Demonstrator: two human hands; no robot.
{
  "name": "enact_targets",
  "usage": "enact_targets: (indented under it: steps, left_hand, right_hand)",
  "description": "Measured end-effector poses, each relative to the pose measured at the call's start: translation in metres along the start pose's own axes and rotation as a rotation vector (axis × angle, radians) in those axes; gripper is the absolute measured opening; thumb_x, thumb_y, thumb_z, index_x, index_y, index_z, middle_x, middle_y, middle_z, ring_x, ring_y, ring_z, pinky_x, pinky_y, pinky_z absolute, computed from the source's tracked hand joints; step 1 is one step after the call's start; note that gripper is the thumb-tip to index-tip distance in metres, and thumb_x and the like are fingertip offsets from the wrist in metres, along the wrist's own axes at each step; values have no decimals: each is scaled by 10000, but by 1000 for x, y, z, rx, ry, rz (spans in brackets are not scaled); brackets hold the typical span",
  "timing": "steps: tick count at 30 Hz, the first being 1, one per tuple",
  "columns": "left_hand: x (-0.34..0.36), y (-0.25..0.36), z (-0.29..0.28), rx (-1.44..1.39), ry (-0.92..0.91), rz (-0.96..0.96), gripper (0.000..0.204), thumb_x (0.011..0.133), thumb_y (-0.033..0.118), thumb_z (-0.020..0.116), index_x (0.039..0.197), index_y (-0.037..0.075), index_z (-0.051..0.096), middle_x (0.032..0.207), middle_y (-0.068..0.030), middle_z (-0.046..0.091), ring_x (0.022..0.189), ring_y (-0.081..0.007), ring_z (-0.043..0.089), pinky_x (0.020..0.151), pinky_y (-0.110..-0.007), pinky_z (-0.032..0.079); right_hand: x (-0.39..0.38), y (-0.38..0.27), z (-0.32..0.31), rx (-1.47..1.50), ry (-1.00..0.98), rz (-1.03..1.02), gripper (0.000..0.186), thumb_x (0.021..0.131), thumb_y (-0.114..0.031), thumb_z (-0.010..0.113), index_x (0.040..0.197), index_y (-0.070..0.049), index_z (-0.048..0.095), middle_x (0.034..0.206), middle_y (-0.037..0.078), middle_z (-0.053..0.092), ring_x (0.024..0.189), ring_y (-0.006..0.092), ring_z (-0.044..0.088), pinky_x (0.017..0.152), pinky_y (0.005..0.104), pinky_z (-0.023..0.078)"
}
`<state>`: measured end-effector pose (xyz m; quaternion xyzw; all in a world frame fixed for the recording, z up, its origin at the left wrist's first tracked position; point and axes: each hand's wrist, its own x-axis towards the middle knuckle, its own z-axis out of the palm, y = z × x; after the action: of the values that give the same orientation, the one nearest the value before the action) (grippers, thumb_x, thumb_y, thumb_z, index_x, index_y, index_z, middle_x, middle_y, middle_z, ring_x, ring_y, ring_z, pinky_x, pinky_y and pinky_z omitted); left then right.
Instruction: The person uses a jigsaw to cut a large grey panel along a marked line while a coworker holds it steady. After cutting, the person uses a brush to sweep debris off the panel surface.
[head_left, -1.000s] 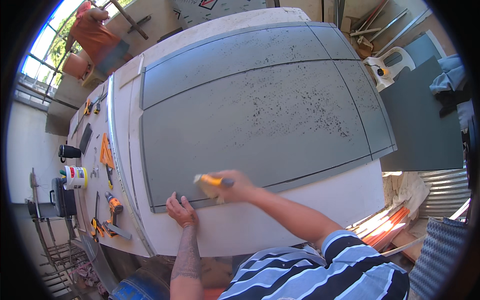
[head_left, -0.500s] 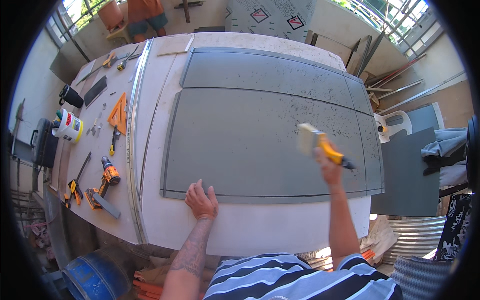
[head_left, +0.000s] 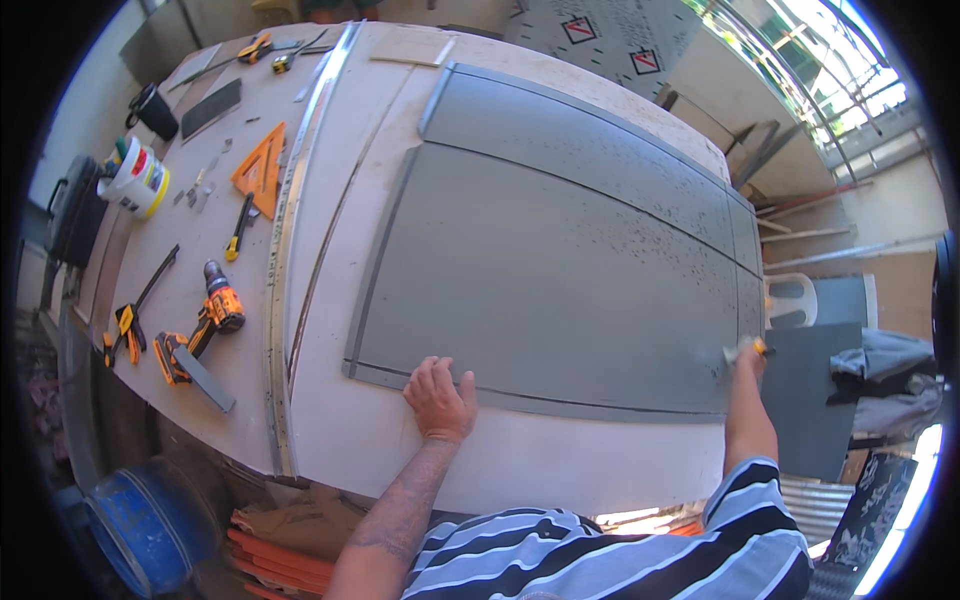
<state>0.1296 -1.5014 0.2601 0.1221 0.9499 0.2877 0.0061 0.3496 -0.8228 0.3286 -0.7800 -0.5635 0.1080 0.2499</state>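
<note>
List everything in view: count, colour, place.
panel: one, grey, speckled dark, on table
brush: one, pale and yellow, blurred, panel's right side
table: one, white, under panel
metal strip: one, silver, left of panel
drill: one, orange-black, left of strip
clamp: one, black-yellow, left of drill
triangle: one, orange, beyond knife
knife: one, yellow-black, between triangle and drill
tape measure: one, yellow-black, table's far left
bucket: one, white-yellow, table's left edge
mug: one, black, beyond bucket
case: one, black, left of bucket
drum: one, blue, lower left
chair: one, white, right of panel
left grip: one, bare, fingers on panel's near edge
right grip: one, bare, holding brush
</note>
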Motion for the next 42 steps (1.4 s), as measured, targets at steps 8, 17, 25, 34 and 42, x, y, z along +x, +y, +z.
enact_targets:
  steps: [8, 17, 25, 34, 42]
  left_hand:
    - [-2, -14, -3, 14, 15, -19, 447, 961, 364, 636, 1300, 87, 543, 1335, -143, 510, 1285, -348, 452, 1067, -532, 336]
    - [5, 1, 2, 59, 11, 50, 426, 909, 320, 673, 1240, 72, 570, 1311, -175, 532, 1279, -384, 457, 1076, -567, 323]
    - [1, 14, 6, 168, 3, 32, 367, 942, 278, 645, 1233, 73, 556, 1336, -176, 502, 1305, -370, 441, 1096, -536, 309]
    - [-4, 13, 10, 257, -7, 16, 354, 985, 317, 599, 1248, 88, 538, 1365, -142, 472, 1317, -345, 422, 1107, -531, 303]
    - [-10, 15, 11, 282, 35, 57, 361, 1006, 334, 598, 1242, 63, 558, 1325, -147, 522, 1283, -362, 469, 1070, -531, 357]
  right_hand:
    - [-347, -108, 20, 460, -991, -921, 207, 1009, -253, 689, 1007, -46, 691, 864, -14, 653, 799, 78, 586, 719, 279, 497]
    - [-648, -180, -6, 90, -1684, -1419, 388, 885, -316, 721, 1244, -168, 731, 1095, 152, 752, 968, 358, 715, 852, 447, 575]
    - [-348, -177, 151, 539, -771, -902, 357, 866, -394, 698, 991, -59, 710, 909, 165, 741, 841, 359, 708, 751, 480, 550]
    - [10, -49, -27, 212, 103, -747, 355, 962, -390, 652, 1058, -51, 691, 909, 160, 737, 843, 348, 721, 736, 456, 560]
    - [-233, 51, -59, 344, -983, -683, 439, 885, -346, 787, 1217, -72, 696, 1137, 100, 705, 1105, 246, 653, 980, 383, 497]
